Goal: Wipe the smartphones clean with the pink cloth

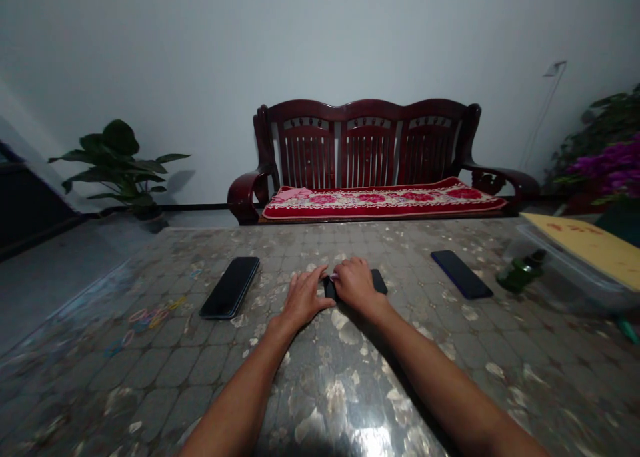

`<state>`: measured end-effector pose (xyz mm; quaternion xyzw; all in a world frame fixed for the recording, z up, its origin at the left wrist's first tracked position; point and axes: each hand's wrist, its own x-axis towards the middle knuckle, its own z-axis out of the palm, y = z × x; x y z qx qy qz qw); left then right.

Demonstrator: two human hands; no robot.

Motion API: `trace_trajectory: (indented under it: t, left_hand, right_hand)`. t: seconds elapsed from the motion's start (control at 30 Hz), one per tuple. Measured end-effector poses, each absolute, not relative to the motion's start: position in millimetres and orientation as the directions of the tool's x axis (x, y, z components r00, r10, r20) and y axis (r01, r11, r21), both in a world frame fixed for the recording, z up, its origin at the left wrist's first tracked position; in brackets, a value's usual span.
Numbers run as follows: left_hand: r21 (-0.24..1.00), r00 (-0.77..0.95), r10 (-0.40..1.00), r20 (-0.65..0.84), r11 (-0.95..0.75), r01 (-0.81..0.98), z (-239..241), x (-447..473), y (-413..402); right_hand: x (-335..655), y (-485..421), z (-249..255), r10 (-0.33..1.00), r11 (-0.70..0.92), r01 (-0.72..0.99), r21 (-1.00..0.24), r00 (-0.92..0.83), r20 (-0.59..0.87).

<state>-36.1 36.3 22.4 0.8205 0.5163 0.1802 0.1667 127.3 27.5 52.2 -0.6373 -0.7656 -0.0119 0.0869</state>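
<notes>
Both my hands rest on a black phone (379,281) lying in the middle of the patterned table (320,377). My left hand (303,298) lies at the phone's left end, fingers curled, thumb touching its near edge. My right hand (354,281) covers most of the phone, fingers bent over it. Most of that phone is hidden under my hands. A second black phone (231,286) lies flat to the left, and a dark blue phone (461,273) lies flat to the right.
Coloured rubber bands (150,318) are scattered at the table's left. A small green bottle (520,273) and a clear plastic box with a yellow envelope (590,247) sit at right. Beyond the table stand a red wooden bench (370,163) and potted plants (123,167).
</notes>
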Motion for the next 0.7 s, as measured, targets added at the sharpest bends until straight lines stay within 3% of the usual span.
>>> trace_trajectory:
  t: [0.13,0.4,0.7]
  left_hand:
    - [0.466,0.39,0.915,0.105,-0.392,0.793,26.3,-34.8,34.8]
    - [0.47,0.394,0.914,0.093,-0.389,0.792,26.8,-34.7,35.6]
    - [0.448,0.407,0.907,0.107,-0.41,0.794,25.9,-36.4,35.2]
  right_hand:
    - [135.4,26.1,53.5,0.975,0.194,0.977,-0.084,-0.183,0.129]
    - [209.9,18.9,58.3,0.992,-0.044,0.999,-0.016,0.046,0.122]
    - [215.7,-7.5,58.7,0.989,0.112,0.991,-0.072,-0.104,0.105]
